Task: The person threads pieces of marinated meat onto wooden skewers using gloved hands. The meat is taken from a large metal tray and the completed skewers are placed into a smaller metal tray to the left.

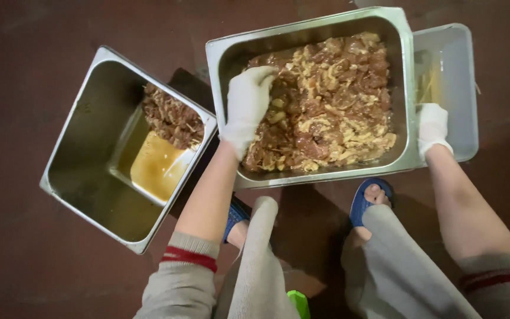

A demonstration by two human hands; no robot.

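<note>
Dark floor; left hand [247, 106] in meat [326, 100], right hand [432, 127] gripping pan [405, 88].

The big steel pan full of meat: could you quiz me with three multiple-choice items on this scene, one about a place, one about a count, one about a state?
1. Where is the left hand?
A. in the meat
B. on the floor
C. in the tilted pan

2. How many steel pans are there?
A. one
B. two
C. four

3. What state is the tilted pan in?
A. heaped to the rim
B. lidded
C. mostly empty, some meat and brown liquid

Answers: 1 A, the gloved fingers sink into the meat of the big pan. 2 B, the big pan and the tilted one; the right hand is at a white tub. 3 C, bare metal shows.
</note>
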